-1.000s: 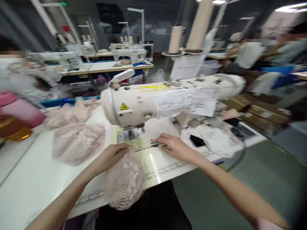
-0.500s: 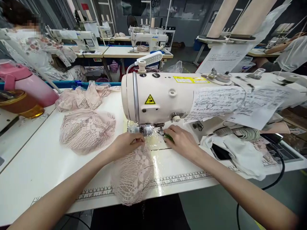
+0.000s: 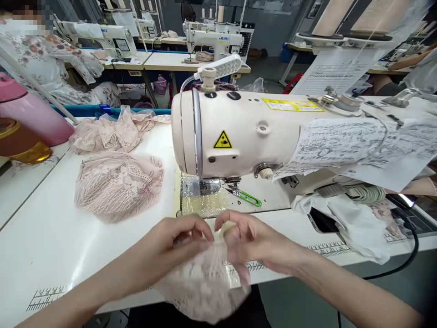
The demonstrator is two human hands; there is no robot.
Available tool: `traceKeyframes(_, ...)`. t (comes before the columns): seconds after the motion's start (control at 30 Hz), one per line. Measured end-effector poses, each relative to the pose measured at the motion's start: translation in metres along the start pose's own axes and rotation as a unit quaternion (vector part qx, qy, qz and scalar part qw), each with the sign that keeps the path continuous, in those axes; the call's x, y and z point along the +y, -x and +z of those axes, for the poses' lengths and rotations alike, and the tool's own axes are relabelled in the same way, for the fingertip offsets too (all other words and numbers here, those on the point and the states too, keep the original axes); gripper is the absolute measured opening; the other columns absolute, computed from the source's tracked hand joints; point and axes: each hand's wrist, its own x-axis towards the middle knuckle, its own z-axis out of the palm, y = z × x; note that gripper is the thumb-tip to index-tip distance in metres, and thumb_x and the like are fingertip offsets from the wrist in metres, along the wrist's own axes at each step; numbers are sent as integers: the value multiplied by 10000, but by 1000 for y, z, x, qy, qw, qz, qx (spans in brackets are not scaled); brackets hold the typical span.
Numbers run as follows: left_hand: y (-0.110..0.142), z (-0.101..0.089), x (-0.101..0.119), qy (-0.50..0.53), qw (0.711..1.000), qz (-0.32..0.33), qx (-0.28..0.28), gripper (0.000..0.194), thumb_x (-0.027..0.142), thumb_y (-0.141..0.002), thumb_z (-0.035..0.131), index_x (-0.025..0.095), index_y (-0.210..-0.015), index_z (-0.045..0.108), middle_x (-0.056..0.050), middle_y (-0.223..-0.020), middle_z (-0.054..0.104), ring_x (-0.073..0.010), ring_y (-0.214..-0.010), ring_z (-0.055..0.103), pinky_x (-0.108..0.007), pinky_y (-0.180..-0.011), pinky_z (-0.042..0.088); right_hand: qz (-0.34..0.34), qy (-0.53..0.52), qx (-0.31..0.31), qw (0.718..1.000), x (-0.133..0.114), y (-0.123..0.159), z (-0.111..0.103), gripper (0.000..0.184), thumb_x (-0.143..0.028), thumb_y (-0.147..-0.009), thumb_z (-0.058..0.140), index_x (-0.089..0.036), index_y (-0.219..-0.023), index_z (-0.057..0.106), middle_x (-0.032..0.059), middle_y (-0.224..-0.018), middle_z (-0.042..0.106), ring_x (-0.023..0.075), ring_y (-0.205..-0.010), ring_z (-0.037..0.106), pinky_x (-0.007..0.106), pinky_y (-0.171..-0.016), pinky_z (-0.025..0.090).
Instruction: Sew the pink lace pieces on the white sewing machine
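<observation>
A pale pink lace piece [image 3: 205, 287], shaped like a bra cup, hangs over the table's front edge, blurred by motion. My left hand [image 3: 180, 246] pinches its upper edge between thumb and fingers. Close beside it, my right hand [image 3: 249, 241] is closed at the same edge, its fingertips partly smeared. Green thread snips [image 3: 250, 197] lie on the bed of the sewing machine [image 3: 232, 132], right of the presser foot [image 3: 210, 186]. A second pink lace cup [image 3: 119, 187] rests on the table to the left.
More crumpled pink lace [image 3: 112, 132] lies behind that cup. A pink bottle [image 3: 37, 114] and an amber-coloured cup [image 3: 23, 141] stand at far left. White cloth [image 3: 358, 228] partly covers a phone [image 3: 322, 221] at right. A co-worker [image 3: 51, 64] sits beyond the table.
My right hand has let go of the thread snips, leaving them on the machine bed, and come to the lace. Both hands and the lace have moved towards me.
</observation>
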Motion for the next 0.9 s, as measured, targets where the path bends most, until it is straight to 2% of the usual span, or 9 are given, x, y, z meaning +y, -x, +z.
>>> traceKeyframes(0.1,1,-3,-1,-24,999,-29,-12,266,464,-930,505,239,-995,632,21,-726,582,-119,-625,490,-220,-532,335,21,-7,-9,1000,1,5,2,403,-254,-766,733,-218,-1083,485,-125,-561,544,83,-397,523,211,-462,459)
traceKeyframes(0.17,-13,-9,-6,-81,996,-41,14,243,442,-927,501,243,-999,621,29,-700,585,-125,-604,496,-228,-532,324,-24,98,72,992,3,-3,-4,335,-261,-803,685,-218,-1072,490,-126,-559,499,92,-430,520,229,-486,474)
traceKeyframes(0.27,-42,-18,-19,-218,973,-55,43,223,375,-943,450,236,-961,623,9,-727,648,-151,-604,550,-252,-548,321,-105,373,205,899,8,-20,-19,213,-188,-837,613,-211,-1038,548,-109,-575,419,85,-502,455,216,-537,418)
traceKeyframes(0.33,-53,-25,-26,-276,959,-50,44,235,365,-946,439,239,-953,637,-4,-770,686,-167,-623,588,-261,-556,333,-133,500,227,825,12,-27,-28,174,-156,-855,581,-206,-1021,599,-93,-587,398,87,-535,422,217,-556,371)
traceKeyframes(0.4,-54,-34,-33,-300,952,-49,46,240,373,-939,448,245,-937,652,-6,-786,701,-174,-634,609,-264,-556,347,-151,547,226,792,16,-29,-33,149,-163,-883,555,-200,-1007,629,-83,-585,400,92,-541,417,223,-566,359)
traceKeyframes(0.6,-24,-72,-38,-340,935,-56,84,228,352,-923,457,264,-918,666,6,-861,718,-177,-713,633,-282,-589,387,-179,536,234,791,24,-23,-35,160,-242,-930,521,-192,-1021,643,-59,-608,458,104,-543,447,228,-551,369)
traceKeyframes(0.73,-3,-92,-33,-393,893,-51,216,237,355,-939,455,263,-940,673,-2,-924,718,-203,-803,635,-319,-689,443,-200,514,238,799,29,-25,-40,188,-309,-941,508,-205,-1014,646,-54,-610,433,110,-526,431,235,-522,360)
traceKeyframes(0.83,17,-79,-25,-407,828,-35,383,292,363,-968,406,223,-1039,652,-37,-1109,683,-255,-1068,585,-390,-937,434,-216,501,245,801,32,-28,-42,191,-338,-936,517,-216,-986,655,-43,-612,452,120,-526,430,245,-513,354)
traceKeyframes(0.9,36,-51,-24,-355,833,-2,424,297,394,-965,429,216,-1045,654,-42,-1066,686,-250,-1069,585,-411,-982,428,-222,498,246,802,33,-29,-42,187,-342,-930,526,-218,-960,662,-33,-613,475,128,-537,446,251,-514,349)
